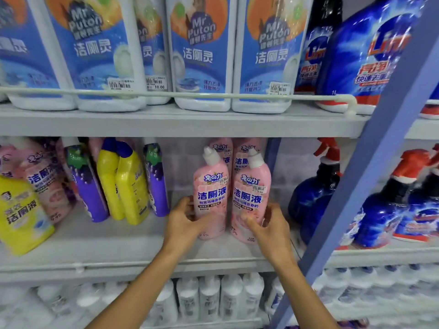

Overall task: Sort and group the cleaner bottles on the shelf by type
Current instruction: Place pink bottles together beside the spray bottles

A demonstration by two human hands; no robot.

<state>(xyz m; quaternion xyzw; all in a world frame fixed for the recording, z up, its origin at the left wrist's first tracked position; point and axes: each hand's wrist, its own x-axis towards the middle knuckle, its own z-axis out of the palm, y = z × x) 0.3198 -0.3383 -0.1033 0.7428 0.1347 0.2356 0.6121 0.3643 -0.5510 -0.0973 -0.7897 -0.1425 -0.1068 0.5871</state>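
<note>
1. On the middle shelf (118,248), two pink cleaner bottles stand upright side by side at the front, just touching, with two more of the same pink kind close behind them.
2. The left hand (184,222) wraps the lower body of the left pink bottle (210,198), fingers curled around its side.
3. The right hand (268,227) holds the right pink bottle (250,195) low down in the same way.
4. To the left of the pink pair, leaning purple bottles (88,186) and yellow bottles (129,186) stand mixed together, with more pink ones beyond them.
5. To the right of the pink pair, past a bare gap, stands a dark blue spray bottle (313,193) with a red trigger.
6. The pink bottles look like full, glossy plastic: fairly heavy, stiff, probably slippery.
7. Their tall, narrow-necked shape looks tippy, so a low grip on the wide body, as here, seems safest.
</note>
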